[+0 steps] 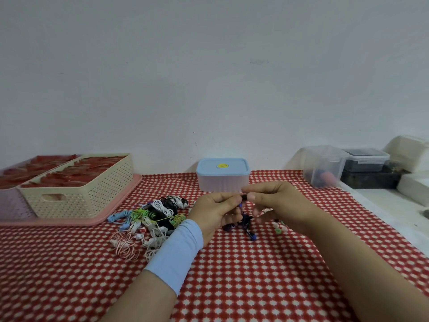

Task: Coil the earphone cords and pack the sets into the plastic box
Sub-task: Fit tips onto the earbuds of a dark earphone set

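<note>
Up front in the head view, the left hand [216,212] and right hand [278,205] meet above the red-and-white checked table [255,287], both pinching a dark blue-black earphone cord [246,225] whose tangle dangles between them, partly hidden by curled fingers. What the right fingertips nip is too small to tell. The translucent plastic box with a pale blue lid [222,175] stands closed just behind. A many-coloured pile of earphone sets [151,217] lies left, partly behind the pale blue wrist sleeve [174,252].
</note>
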Demonstrator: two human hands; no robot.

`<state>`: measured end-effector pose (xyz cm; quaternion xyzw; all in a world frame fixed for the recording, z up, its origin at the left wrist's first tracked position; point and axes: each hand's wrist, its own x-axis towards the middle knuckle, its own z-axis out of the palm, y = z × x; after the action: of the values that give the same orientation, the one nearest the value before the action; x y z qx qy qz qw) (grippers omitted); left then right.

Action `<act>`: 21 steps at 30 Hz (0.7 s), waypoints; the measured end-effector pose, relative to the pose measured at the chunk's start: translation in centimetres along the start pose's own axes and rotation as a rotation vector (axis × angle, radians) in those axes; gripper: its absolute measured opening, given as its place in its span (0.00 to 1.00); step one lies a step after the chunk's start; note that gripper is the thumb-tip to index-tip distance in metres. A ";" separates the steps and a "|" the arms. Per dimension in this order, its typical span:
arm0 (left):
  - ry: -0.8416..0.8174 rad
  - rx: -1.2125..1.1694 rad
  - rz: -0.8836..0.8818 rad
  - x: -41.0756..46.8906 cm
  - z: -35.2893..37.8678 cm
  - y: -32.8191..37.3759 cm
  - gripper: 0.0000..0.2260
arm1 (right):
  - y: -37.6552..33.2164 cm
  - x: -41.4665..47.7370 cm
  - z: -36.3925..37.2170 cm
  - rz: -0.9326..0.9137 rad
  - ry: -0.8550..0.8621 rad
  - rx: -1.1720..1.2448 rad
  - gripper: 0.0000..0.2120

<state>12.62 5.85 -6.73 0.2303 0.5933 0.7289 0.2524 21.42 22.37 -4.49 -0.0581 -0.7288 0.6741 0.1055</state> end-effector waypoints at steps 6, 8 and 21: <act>-0.054 0.053 0.033 -0.2 0.0 0.0 0.05 | 0.0 0.1 -0.3 0.076 -0.054 -0.006 0.09; -0.053 0.082 0.034 -0.2 0.0 0.1 0.05 | 0.0 0.0 -0.4 0.095 -0.072 -0.022 0.09; -0.088 0.137 0.048 -0.4 0.0 0.0 0.05 | 0.1 0.0 -0.5 0.205 -0.149 -0.012 0.14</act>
<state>12.96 5.62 -6.71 0.2931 0.6244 0.6815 0.2445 21.51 22.83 -4.56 -0.0825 -0.7290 0.6792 -0.0188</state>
